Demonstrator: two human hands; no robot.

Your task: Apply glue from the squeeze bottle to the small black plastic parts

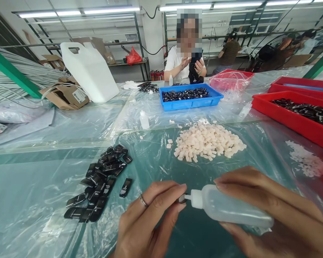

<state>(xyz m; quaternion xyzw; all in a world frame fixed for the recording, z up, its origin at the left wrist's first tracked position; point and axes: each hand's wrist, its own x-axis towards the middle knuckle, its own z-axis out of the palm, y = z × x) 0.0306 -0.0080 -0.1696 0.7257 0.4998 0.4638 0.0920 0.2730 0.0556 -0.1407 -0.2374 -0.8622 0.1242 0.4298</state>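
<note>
Left hand (148, 220) pinches a dark piece (181, 199) by the nozzle (188, 197) of a bottle (231, 206) the right hand (288, 211) grasps; seemingly unfinished, many pale blocks (208, 141) remaining at one o'clock.

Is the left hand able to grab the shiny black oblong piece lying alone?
Probably not yet: the left hand pinches a small dark piece, though the way to the shiny black oblong piece looks free.

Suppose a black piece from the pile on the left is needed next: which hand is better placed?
Probably the left hand: it is nearer the black pile, though it pinches a small piece. The right hand, farther off, grips the squeeze bottle.
</note>
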